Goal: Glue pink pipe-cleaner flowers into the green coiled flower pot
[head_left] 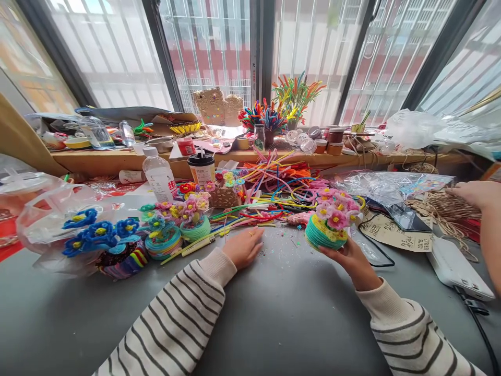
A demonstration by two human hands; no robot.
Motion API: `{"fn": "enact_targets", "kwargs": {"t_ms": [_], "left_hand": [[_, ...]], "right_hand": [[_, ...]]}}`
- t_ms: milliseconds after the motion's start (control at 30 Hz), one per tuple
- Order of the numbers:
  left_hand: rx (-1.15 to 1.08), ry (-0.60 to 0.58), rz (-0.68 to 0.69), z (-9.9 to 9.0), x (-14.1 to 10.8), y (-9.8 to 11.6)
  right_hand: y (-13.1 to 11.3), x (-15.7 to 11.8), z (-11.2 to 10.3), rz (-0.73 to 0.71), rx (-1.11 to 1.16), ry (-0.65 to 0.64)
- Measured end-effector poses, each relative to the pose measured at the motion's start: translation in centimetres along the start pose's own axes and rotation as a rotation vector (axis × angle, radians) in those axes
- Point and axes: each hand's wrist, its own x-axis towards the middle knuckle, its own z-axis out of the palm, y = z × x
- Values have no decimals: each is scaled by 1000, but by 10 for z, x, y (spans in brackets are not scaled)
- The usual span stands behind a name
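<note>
My right hand is wrapped round the base of a small teal and yellow pot with pink fuzzy flowers, tilted a little above the grey table. My left hand lies flat on the table near small scattered bits, with nothing visible in it. To its left stand a teal pot of pink flowers, a striped pot and a dark pot with blue flowers. A heap of coloured pipe cleaners lies beyond both hands.
Bottle and lidded cup stand behind the flower pots. At the right are a phone, cardboard tags, a white power bank with a cable, and another person's arm. A cluttered wooden ledge runs below the windows.
</note>
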Motion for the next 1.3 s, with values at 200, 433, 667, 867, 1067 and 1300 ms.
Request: {"fn": "enact_targets", "kwargs": {"t_ms": [200,433,667,867,1067,1300], "left_hand": [[73,-140,71,6,-5,18],[207,-353,112,-5,-6,25],[199,-353,153,-2,1,25],[104,-309,81,-9,-6,16],[208,-183,-86,-11,-11,9],[318,-139,-140,-13,-6,-1]], "right_hand": [[6,4,7,36,39,8],[2,5,11,28,87,50],[7,6,8,28,52,27],[17,-2,32,-31,39,-53],[22,-9,57,-88,-96,-212],[18,18,73,-119,-229,-274]]}}
